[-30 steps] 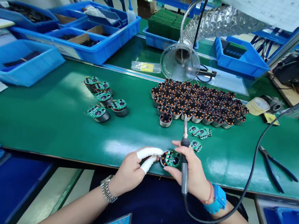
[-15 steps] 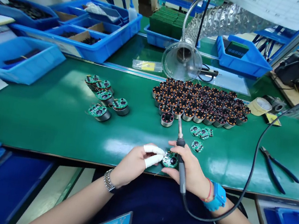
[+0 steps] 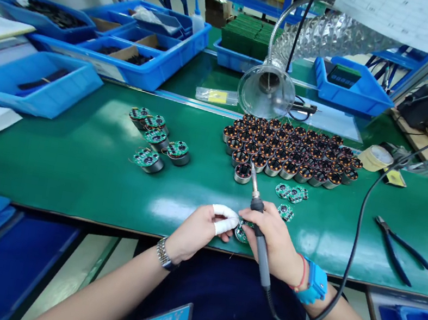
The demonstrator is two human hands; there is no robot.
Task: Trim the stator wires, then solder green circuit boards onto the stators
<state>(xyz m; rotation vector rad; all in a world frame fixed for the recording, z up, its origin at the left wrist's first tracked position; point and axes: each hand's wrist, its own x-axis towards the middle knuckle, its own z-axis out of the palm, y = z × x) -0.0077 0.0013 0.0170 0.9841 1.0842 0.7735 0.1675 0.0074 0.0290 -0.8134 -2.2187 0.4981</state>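
Observation:
A round green circuit board [image 3: 241, 232] lies close to the table's front edge, partly covered by my fingers. My left hand [image 3: 201, 229], with white covers on two fingers, pinches at the board's left edge; what lies between the fingertips is too small to make out. In my right hand [image 3: 273, 236] is a soldering iron [image 3: 262, 244], held with its tip pointing away toward the motor stators [image 3: 275, 165]. The thumb and forefinger of that hand also reach the board, meeting my left fingertips. A few loose circuit boards [image 3: 285, 212] lie just beyond.
Left of centre stand several stators with boards on top [image 3: 148, 158]. A fume extraction funnel [image 3: 267, 95] hangs behind the stator rows. Cutting pliers [image 3: 397, 247] lie at right, beyond the iron's cable [image 3: 353, 251]. Blue bins [image 3: 146, 73] line the back left.
My right fingers have closed in over the board and now meet my left fingertips, covering more of it. The soldering iron stays in my right hand. The view has shifted slightly.

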